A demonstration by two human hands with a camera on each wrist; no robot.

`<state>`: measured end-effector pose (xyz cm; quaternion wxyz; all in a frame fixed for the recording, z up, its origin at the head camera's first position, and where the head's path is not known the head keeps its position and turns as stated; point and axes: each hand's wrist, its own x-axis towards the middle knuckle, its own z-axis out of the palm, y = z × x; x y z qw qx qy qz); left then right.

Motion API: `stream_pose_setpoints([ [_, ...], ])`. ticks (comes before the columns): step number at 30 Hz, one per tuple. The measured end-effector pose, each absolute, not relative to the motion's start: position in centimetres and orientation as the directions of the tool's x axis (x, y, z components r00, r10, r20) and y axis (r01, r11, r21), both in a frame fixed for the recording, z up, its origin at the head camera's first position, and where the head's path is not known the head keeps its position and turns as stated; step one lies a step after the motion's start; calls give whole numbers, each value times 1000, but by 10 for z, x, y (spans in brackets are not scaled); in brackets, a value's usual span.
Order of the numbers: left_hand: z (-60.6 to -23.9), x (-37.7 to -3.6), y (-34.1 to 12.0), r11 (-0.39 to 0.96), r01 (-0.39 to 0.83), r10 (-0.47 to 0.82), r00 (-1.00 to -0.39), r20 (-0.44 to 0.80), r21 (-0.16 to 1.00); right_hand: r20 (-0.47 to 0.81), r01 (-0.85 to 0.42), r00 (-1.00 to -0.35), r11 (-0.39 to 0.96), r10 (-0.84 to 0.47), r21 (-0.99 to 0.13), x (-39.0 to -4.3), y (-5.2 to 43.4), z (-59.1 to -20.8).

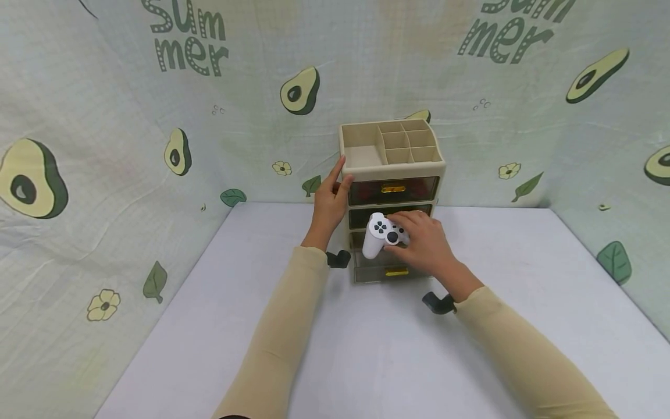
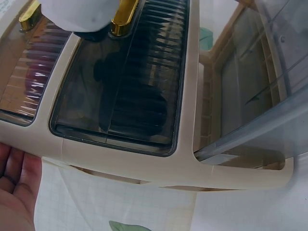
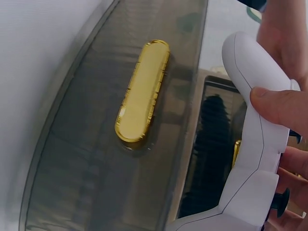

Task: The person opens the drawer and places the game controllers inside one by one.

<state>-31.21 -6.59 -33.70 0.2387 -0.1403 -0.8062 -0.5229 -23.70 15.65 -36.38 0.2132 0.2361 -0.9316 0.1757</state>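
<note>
Sleeves: two beige sleeves point(image 1: 282, 343) fill the bottom of my head view, running up from the near edge toward the hands.
Right hand: my right hand point(image 1: 426, 244) has its fingers and thumb curled round a white game controller point(image 1: 384, 233); in the right wrist view the thumb presses on the controller's shell point(image 3: 255, 159).
Controller's place: it sits in that grip, held in front of the middle of the drawer unit point(image 1: 392, 198), just above the lowest drawer point(image 1: 389, 270), which stands pulled out.
Left hand: my left hand point(image 1: 331, 201) rests against the unit's left side near the top, fingers fairly straight and holding nothing; I see only a bit of palm in the left wrist view.
Drawer fronts: smoky and see-through, each with a gold handle point(image 3: 143, 91); one handle lies close below the held controller.
Top of unit: an open beige tray point(image 1: 389, 142) split into one large and several small compartments, above and beyond both hands.
Surface: a pale, plain table point(image 1: 366, 349) under both arms; the unit stands at its far edge.
Room: light green cloth point(image 1: 104, 145) printed with avocados, leaves, flowers and the word "Summer" hangs behind the unit and on both sides of the hands.
</note>
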Motion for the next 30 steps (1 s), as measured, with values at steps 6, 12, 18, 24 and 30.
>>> stream_pose_setpoints([
  [6,-337,-313,-66,425,471,-27,-847,531,773,441,-498,-818,838,-368,-225,-238,153,-368],
  [12,-337,-311,-66,420,470,-24,-850,527,777,402,-472,-842,852,-359,-229,-238,151,-372],
  [18,-337,-311,-67,417,474,-18,-848,529,776,374,-464,-853,857,-364,-224,-241,151,-378],
  [24,-337,-311,-67,425,473,-20,-847,530,772,352,-461,-861,856,-368,-232,-243,150,-381],
  [30,-337,-311,-67,430,460,-23,-855,518,777,297,-443,-880,866,-371,-231,-244,148,-381],
])
